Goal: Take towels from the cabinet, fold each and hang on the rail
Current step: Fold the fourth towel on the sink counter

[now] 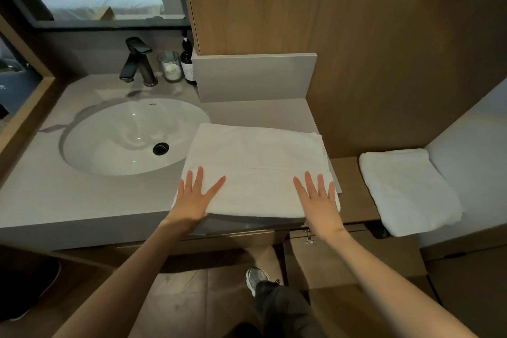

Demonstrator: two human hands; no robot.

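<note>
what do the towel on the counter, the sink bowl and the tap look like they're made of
Towel: likely white cotton terry, matte, with fuzzy nap and thick folded edges. Sink bowl: probably glazed white ceramic, glossy with bright reflections. Tap: seemingly metal, dark matte finish, faint sheen at its base.

Dim, warm indoor light comes from above and falls mostly on the pale counter (82,195) and the white sink basin (123,151), which carries a few small bright glints. The dark faucet (137,63) throws a soft shadow forward onto the counter. The folded white towel (255,162) on the counter is the brightest area, its texture nearly washed out; a second towel (406,192) to the right looks slightly greyer. The wooden wall panel (384,35) is brown and evenly lit. The floor (192,296) and lower left corner sink into deep shadow. Wide-angle distortion bends straight edges near the borders and stretches the forearms (389,288) at the bottom. The whole picture is slightly soft
</note>
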